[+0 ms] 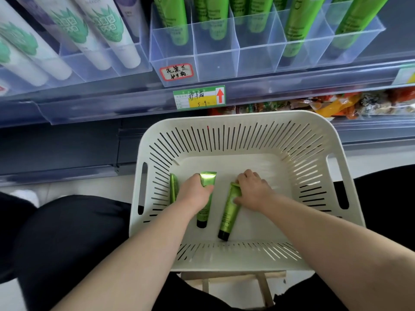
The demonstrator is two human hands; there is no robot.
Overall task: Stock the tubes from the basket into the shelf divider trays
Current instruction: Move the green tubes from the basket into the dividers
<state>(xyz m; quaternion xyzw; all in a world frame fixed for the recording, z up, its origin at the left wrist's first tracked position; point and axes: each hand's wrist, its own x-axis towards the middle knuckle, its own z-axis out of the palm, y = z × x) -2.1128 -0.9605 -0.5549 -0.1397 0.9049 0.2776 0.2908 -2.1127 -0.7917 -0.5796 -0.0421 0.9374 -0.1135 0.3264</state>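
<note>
Three green tubes lie on the floor of the white basket [224, 117]. The left hand [195, 192] curls round the middle tube [202, 217] near its flat crimped end. The right hand [253, 191] grasps the right tube [227, 219] at its upper half, though how far the fingers close underneath is hard to tell. A third tube [173, 189] leans at the left wall, untouched. They look light, glossy and squeezable, so probably slippery and best held round the mid-body. The basket's tall slotted walls call for a straight lift. The clear divider tray [215, 63] above has open front cells, with standing tubes behind
</note>
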